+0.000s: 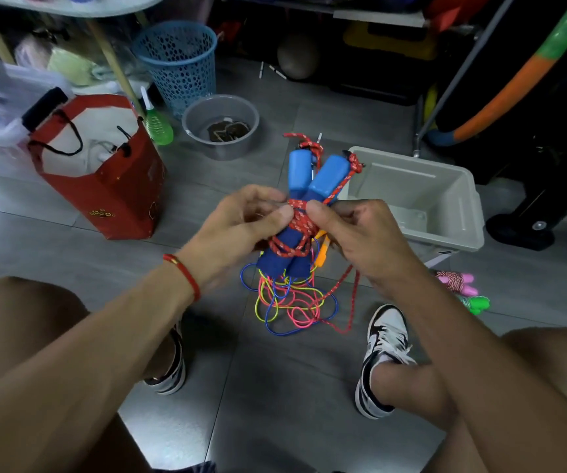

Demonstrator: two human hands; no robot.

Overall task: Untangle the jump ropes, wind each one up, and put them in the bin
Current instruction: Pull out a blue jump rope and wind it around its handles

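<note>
The red jump rope [298,220] is wound round its two blue handles [313,186], pinched between my left hand [241,223] and right hand [360,233] above tangled coloured ropes [289,302] on the floor, the grey bin [446,213] just beside.

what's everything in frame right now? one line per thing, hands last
jump rope handles: 2, blue, held up at centre, crossed
red rope: 1, red with white flecks, wound round the handles, tail hanging to the floor
thin cords: tangle, blue, yellow, pink, on the floor under the hands
bin: 1, grey, on the floor to the right
wound ropes: 2, pink and green, on the floor right of the right hand
gift bag: 1, red, left
basket: 1, blue mesh, back
basin: 1, grey, behind the handles
shoes: 2, black and white
left hand: pinches the red rope
right hand: pinches the red rope
</note>
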